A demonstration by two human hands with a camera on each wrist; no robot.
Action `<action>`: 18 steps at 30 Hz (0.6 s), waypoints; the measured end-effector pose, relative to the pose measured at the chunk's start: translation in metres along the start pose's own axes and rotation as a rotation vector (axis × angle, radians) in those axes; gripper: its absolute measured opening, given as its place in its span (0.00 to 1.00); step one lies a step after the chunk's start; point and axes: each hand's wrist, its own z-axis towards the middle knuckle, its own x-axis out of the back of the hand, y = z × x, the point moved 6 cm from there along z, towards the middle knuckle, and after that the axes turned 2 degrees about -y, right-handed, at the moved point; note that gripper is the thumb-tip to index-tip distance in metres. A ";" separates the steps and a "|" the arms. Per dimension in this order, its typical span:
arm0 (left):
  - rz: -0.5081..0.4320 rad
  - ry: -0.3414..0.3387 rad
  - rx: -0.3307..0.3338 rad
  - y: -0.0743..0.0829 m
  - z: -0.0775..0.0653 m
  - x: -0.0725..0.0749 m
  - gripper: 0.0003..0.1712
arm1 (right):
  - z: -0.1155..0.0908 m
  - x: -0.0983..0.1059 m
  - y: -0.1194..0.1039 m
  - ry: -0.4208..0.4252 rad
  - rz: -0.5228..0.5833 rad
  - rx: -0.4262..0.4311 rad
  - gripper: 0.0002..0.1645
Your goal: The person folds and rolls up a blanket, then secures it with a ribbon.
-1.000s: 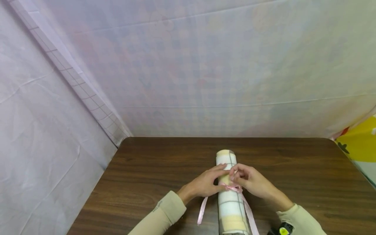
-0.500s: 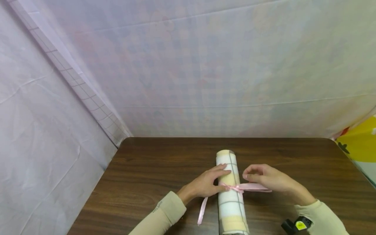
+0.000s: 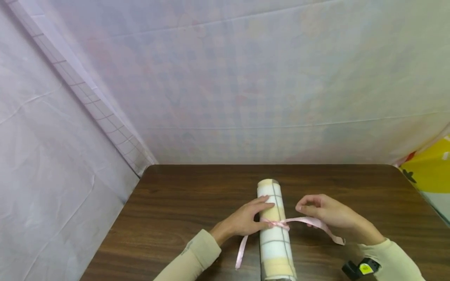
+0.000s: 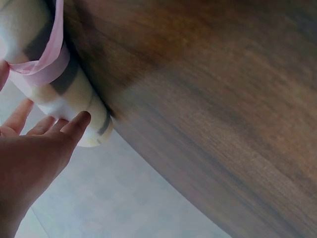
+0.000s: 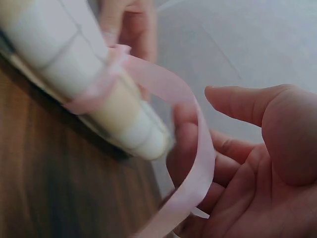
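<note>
A cloth roll (image 3: 275, 249), checked in white and yellow with thin grey lines, lies lengthwise on the table. Around its middle runs a pink ribbon (image 3: 299, 219), crossed or knotted on top. My left hand (image 3: 246, 220) rests on the roll from the left, fingers extended and thumb at the crossing; the left wrist view shows those fingers (image 4: 74, 126) spread along the roll's side. To the right of the roll is my right hand (image 3: 328, 210), thumb apart from its loosely bent fingers. In the right wrist view the ribbon (image 5: 200, 163) curves loosely across those fingers, unpinched.
The dark wood table (image 3: 193, 187) extends on both sides of the roll. A pale curtain (image 3: 246, 97) hangs behind it, with another white sheet (image 3: 52, 156) on the left. Yellow patterned fabric (image 3: 429, 171) shows beyond the right edge.
My right hand has moved right, away from the top of the roll. The ribbon's right tail, which hung down beside the roll, now stretches out to the right. My left hand stays put.
</note>
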 end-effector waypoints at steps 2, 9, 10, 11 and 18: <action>0.004 0.003 0.020 0.000 -0.001 0.002 0.34 | 0.004 -0.008 0.005 -0.014 0.031 0.002 0.19; -0.004 0.051 0.165 -0.003 -0.007 0.004 0.39 | 0.011 -0.029 0.010 0.002 0.012 0.036 0.20; -0.015 0.060 0.188 -0.004 -0.009 0.005 0.40 | 0.011 -0.032 0.010 0.009 0.004 0.046 0.21; -0.035 0.069 0.204 -0.005 -0.010 0.004 0.41 | 0.012 -0.035 0.010 0.018 0.001 0.055 0.20; -0.225 0.057 0.252 -0.013 -0.017 -0.002 0.43 | 0.014 -0.050 0.005 0.102 -0.007 0.149 0.19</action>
